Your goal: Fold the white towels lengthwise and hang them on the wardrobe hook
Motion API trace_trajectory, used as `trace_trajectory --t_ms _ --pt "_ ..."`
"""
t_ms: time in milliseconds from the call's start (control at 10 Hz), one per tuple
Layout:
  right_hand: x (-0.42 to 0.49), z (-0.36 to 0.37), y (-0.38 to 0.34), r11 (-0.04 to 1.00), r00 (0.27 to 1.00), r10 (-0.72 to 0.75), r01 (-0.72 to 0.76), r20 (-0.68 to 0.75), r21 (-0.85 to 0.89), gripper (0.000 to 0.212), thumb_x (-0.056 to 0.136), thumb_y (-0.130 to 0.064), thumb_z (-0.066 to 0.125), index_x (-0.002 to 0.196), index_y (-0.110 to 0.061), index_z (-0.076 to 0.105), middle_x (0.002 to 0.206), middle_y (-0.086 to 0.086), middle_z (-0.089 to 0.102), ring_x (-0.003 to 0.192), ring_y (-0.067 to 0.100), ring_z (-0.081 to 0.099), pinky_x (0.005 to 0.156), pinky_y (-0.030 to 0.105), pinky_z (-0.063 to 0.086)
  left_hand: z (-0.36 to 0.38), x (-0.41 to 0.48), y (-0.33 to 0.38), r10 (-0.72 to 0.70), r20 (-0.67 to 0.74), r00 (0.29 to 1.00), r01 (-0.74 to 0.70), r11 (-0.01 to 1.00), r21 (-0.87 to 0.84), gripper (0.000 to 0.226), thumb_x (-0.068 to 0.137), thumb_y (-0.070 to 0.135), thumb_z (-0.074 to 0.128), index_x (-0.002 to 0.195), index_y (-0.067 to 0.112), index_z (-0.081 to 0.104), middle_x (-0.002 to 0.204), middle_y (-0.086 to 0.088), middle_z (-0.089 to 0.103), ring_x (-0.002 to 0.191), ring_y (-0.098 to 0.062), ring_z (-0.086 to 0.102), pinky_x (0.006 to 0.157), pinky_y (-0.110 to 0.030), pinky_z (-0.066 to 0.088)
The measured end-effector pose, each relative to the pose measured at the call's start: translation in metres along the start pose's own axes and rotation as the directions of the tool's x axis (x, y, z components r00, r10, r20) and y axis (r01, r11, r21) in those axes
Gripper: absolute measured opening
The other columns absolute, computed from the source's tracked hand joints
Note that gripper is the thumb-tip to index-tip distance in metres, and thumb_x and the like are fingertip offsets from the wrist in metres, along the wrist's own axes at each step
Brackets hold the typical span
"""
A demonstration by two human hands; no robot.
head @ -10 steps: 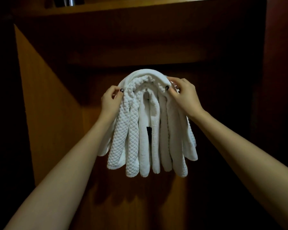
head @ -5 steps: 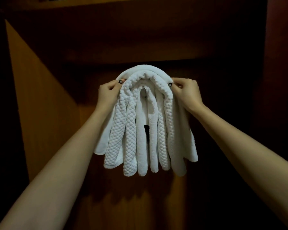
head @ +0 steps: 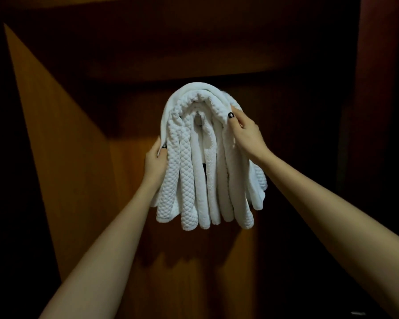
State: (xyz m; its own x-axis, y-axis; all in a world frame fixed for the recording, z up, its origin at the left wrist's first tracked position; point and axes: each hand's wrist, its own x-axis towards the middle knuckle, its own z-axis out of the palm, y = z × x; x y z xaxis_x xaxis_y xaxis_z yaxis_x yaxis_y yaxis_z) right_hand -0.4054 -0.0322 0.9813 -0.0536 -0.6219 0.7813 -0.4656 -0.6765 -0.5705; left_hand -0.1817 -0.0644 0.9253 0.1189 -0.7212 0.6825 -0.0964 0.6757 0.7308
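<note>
Several folded white towels (head: 194,171), some quilted and some plain, drape in an arch over a small metal hook (head: 197,120) on the wardrobe's back panel. Only the hook's front tip shows under the arch. My left hand (head: 156,161) pinches the outer plain towel's left edge about halfway down the bundle. My right hand (head: 244,132) grips the right side of the towels near the top, thumb on the quilted fold. The towel ends hang freely below.
A wooden wardrobe side panel (head: 55,146) slopes down on the left. A dark shelf underside (head: 194,65) runs just above the towels. A reddish door or frame (head: 378,111) stands at the right. The surroundings are very dim.
My left hand has slid down from the top of the bundle to the middle of its left edge. My right hand stays near the top right. The towels hang a little lower and fuller.
</note>
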Motion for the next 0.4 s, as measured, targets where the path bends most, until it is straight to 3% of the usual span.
trace_trajectory --t_ms 100,200,300,400 --pt "-0.016 -0.006 -0.01 0.999 0.996 0.032 -0.032 0.083 -0.009 0.047 0.105 -0.035 0.038 0.151 -0.025 0.034 0.155 -0.008 0.035 0.142 0.008 0.031 0.111 0.024 0.026 -0.008 -0.013 0.01 -0.076 0.112 0.991 0.086 0.992 -0.087 0.036 0.103 0.032 0.038 0.138 0.03 0.047 0.112 0.015 0.066 0.095 0.002 0.065 0.069 -0.014 0.052" --pt "-0.04 -0.006 -0.021 0.991 0.985 0.134 -0.132 0.108 -0.027 0.055 0.104 -0.033 0.041 0.154 -0.018 0.023 0.16 -0.001 0.025 0.146 0.014 0.025 0.109 0.022 0.021 -0.011 -0.032 0.023 -0.091 0.187 0.978 0.087 0.996 0.029 0.044 0.102 0.037 0.039 0.145 0.03 0.036 0.127 0.015 0.055 0.103 0.002 0.06 0.066 -0.008 0.047" --pt "-0.071 -0.01 -0.035 0.955 0.969 0.237 -0.219 0.071 -0.198 0.057 0.102 -0.038 0.042 0.153 -0.018 0.026 0.157 0.006 0.032 0.141 0.023 0.034 0.107 0.03 0.031 -0.023 -0.049 0.041 -0.094 0.113 0.989 0.07 0.977 0.201 0.044 0.101 0.027 0.045 0.144 0.016 0.04 0.141 -0.003 0.049 0.122 -0.014 0.05 0.084 -0.018 0.041" --pt "-0.104 -0.003 -0.048 0.887 0.934 0.349 -0.304 0.073 -0.349 0.054 0.1 -0.046 0.042 0.142 -0.012 0.042 0.138 0.013 0.053 0.12 0.028 0.054 0.092 0.035 0.042 -0.039 -0.059 0.062 -0.081 0.037 0.996 0.069 0.965 0.255 0.034 0.099 0.019 0.049 0.132 0.011 0.053 0.127 -0.004 0.057 0.106 -0.01 0.054 0.082 -0.018 0.039"
